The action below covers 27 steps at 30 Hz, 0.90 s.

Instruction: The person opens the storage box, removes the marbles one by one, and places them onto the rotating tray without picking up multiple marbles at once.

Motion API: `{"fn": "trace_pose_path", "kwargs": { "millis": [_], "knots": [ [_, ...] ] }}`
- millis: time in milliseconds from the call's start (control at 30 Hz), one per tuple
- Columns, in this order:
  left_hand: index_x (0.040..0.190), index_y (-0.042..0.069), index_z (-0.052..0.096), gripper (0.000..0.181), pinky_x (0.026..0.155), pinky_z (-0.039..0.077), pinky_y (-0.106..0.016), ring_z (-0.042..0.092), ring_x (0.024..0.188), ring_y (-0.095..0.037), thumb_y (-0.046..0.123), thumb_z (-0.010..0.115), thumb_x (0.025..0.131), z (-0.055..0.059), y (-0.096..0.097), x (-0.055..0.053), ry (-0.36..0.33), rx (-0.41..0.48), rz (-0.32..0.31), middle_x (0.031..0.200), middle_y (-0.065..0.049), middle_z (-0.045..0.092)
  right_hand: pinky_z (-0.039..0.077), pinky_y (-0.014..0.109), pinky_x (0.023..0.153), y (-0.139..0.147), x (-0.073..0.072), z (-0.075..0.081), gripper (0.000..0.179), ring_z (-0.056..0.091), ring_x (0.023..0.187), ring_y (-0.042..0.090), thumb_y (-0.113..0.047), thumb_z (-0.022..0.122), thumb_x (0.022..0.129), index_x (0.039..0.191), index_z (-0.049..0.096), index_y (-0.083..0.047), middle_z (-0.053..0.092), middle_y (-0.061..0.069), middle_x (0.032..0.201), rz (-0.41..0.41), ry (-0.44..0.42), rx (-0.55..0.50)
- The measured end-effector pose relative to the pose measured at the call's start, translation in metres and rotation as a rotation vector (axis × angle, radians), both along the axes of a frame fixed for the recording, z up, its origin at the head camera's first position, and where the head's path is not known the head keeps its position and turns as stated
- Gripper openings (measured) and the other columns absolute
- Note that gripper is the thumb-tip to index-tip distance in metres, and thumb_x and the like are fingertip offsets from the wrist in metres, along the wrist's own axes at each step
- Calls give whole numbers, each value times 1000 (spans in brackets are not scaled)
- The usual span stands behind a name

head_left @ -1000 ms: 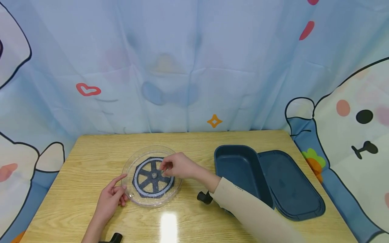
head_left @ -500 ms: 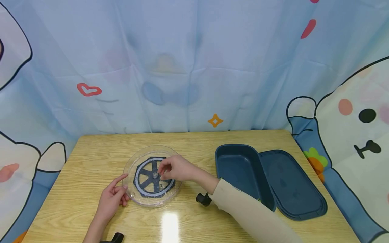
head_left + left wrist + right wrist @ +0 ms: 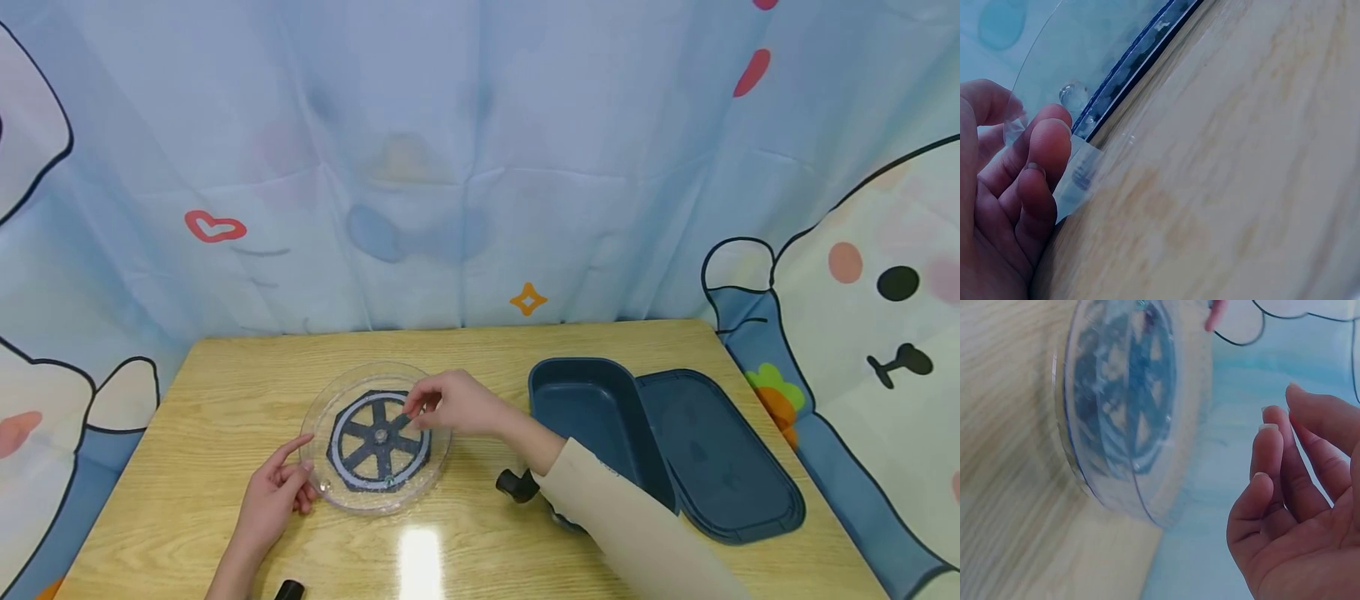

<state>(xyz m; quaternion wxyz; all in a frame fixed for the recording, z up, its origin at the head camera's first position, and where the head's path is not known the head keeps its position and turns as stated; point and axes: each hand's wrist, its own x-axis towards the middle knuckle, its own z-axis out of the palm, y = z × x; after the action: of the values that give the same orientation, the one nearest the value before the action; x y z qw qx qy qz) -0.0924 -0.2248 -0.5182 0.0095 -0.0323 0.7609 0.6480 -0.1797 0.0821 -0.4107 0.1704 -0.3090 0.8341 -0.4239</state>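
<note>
Both hands (image 3: pixel 273 486) (image 3: pixel 459 403) are at the clear dish (image 3: pixel 375 505) (the left touching).

On your table (image 3: pixel 247 383), the dish (image 3: pixel 375 502) lies left of the box (image 3: pixel 592 408). The lid (image 3: pixel 723 458) lies nearest the right edge.

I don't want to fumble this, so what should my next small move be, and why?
Perhaps draw the right grip back from above the dish toward the box: nothing shows between the fingers, a clear bead already lies in the dish, and the lid is off the box.
</note>
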Motion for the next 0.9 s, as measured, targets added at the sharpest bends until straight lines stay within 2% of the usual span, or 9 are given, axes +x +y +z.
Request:
{"fn": "trace_pose_path", "kwargs": {
  "millis": [167,467,600,767,900],
  "knots": [
    [142,4,51,40,47,51,-29,54,46,-15,6,56,102,-1,0,1,-5,3,2,64,-11,62,52,30,75,18,-1,13,11,61,83,10,-13,74,91,101,74,-17,68,-9,94,-41,29,-18],
    [141,4,51,40,47,51,-29,54,46,-15,7,56,102,-3,-1,0,14,5,-5,64,-11,62,51,37,70,65,-5,30,13,60,86,18,-16,73,92,105,73,-16,67,-4,98,-194,11,-7],
    [142,3,50,41,47,51,-30,54,46,-15,6,56,102,-4,-1,0,18,10,-11,63,-10,62,52,44,76,93,-8,29,14,59,91,23,-17,71,94,108,72,-14,68,0,102,-240,-13,-43],
    [141,4,52,39,48,52,-29,54,47,-15,7,56,102,-2,-1,0,-4,11,1,64,-10,62,51,53,87,129,-11,19,20,61,96,28,-18,70,95,112,69,-8,67,8,107,-305,-85,-90],
    [140,5,52,39,48,52,-29,54,47,-15,7,57,102,-1,-2,0,2,5,-1,65,-10,62,51,53,90,151,-11,6,24,63,96,29,-20,72,94,112,69,-4,67,9,106,-321,-118,-85]
  ]
}}
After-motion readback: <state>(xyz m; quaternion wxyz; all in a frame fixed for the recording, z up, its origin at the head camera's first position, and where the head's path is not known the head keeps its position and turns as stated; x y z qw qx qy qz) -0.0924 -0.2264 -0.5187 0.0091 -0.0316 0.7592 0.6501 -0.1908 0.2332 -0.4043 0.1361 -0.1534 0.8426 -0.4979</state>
